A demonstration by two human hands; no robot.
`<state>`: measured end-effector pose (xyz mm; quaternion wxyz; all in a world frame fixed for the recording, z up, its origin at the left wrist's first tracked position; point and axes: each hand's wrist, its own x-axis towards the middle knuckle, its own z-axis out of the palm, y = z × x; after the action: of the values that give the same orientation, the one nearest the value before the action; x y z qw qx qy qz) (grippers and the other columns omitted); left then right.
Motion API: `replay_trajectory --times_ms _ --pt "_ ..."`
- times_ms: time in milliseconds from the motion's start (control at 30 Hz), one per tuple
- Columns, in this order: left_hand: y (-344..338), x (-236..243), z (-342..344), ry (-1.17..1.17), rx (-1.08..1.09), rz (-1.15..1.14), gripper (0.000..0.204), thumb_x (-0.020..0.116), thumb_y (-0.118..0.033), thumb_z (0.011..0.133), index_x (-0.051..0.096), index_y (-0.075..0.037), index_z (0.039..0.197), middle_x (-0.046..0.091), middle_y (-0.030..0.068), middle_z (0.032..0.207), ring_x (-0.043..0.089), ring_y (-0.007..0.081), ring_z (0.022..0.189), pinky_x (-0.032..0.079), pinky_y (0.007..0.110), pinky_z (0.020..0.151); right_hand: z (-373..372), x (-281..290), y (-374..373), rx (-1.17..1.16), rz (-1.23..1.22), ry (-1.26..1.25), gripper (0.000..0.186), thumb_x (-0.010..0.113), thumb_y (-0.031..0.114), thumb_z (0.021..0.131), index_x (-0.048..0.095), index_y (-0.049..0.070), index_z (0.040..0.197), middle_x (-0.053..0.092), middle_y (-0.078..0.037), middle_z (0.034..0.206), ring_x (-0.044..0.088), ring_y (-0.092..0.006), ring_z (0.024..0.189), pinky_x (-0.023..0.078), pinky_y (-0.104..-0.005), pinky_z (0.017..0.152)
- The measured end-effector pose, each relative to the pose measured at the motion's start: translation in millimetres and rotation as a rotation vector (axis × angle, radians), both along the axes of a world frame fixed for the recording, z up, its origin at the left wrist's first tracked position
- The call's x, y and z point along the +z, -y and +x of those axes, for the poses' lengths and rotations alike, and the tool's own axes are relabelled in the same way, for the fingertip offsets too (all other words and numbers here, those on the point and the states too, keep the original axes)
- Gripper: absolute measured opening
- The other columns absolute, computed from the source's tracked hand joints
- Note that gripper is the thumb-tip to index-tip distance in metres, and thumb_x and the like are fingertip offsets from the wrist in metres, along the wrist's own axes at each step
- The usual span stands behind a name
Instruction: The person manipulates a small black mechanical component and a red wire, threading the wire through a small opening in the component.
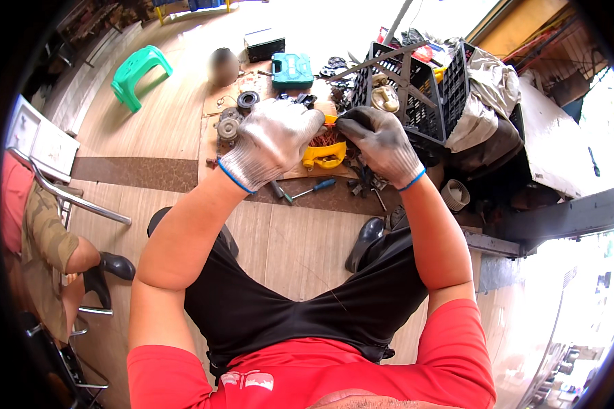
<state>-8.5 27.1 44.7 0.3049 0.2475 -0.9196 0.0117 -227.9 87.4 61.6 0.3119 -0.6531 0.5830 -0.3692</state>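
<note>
Both my hands wear pale knit work gloves with blue cuffs, the right one darkly soiled. My left hand is closed, its fingers curled and its thumb side turned to the other hand. My right hand pinches its fingers together just across from it. What either hand grips is too small or hidden to make out. Between and below them is a yellow plastic part, curved like a handle. Reddish thin wires bunch above it, partly covered by my fingers.
A blue-handled screwdriver lies on the floor near me. Beyond my hands are a teal tool case and round metal parts. Black crates stand at right, a green stool at far left. Another person's leg shows at left.
</note>
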Motion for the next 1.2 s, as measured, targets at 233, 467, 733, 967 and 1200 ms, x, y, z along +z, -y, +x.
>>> replay_trajectory --times_ms 233,467,733,967,1200 --pt "14.9 -1.8 11.7 -0.117 -0.167 1.004 0.037 0.06 -0.033 0.104 0.072 -0.001 0.119 0.073 0.0091 0.086 0.068 0.0173 0.072 0.054 0.034 0.068 -1.3 5.0 -2.5 0.152 -0.519 -0.403 0.016 0.069 0.02 0.096 0.072 0.005 0.098 0.07 -0.017 0.089 0.069 -0.0384 0.082 0.055 -0.0461 0.073" --pt "1.9 9.4 1.0 -0.021 -0.105 0.573 0.021 0.062 -0.02 0.099 0.073 -0.005 0.108 0.068 0.0221 0.086 0.067 0.0375 0.077 0.054 0.041 0.071 -5.0 -5.6 -1.6 0.106 -0.399 -0.331 0.018 0.07 0.021 0.096 0.074 0.003 0.1 0.072 -0.017 0.089 0.071 -0.0359 0.082 0.056 -0.0419 0.074" --pt "3.2 6.4 5.4 -0.006 -0.058 0.529 0.025 0.061 -0.023 0.1 0.073 -0.004 0.109 0.071 0.0204 0.089 0.07 0.0362 0.084 0.055 0.041 0.074 -8.9 1.3 1.5 0.066 0.182 0.369 0.027 0.061 0.017 0.104 0.071 -0.005 0.117 0.076 -0.011 0.1 0.071 -0.0112 0.088 0.058 -0.0253 0.08" --pt "6.2 10.9 7.1 -0.018 -0.118 0.669 0.031 0.057 -0.025 0.102 0.072 0.001 0.11 0.071 0.0199 0.091 0.069 0.0321 0.085 0.053 0.041 0.078 -17.7 10.3 -1.3 0.167 0.128 0.235 0.032 0.071 0.018 0.098 0.07 0.002 0.125 0.076 -0.011 0.11 0.07 -0.0121 0.1 0.058 -0.0289 0.089" --pt "-0.4 14.8 -4.4 0.105 -0.053 0.749 0.028 0.057 -0.024 0.102 0.073 -0.001 0.108 0.071 0.0162 0.083 0.07 0.0287 0.076 0.054 0.04 0.073 -7.4 3.9 -5.2 0.131 -0.272 -0.239 0.023 0.078 0.025 0.09 0.076 0.005 0.1 0.072 -0.016 0.09 0.071 -0.0336 0.081 0.056 -0.0403 0.071"
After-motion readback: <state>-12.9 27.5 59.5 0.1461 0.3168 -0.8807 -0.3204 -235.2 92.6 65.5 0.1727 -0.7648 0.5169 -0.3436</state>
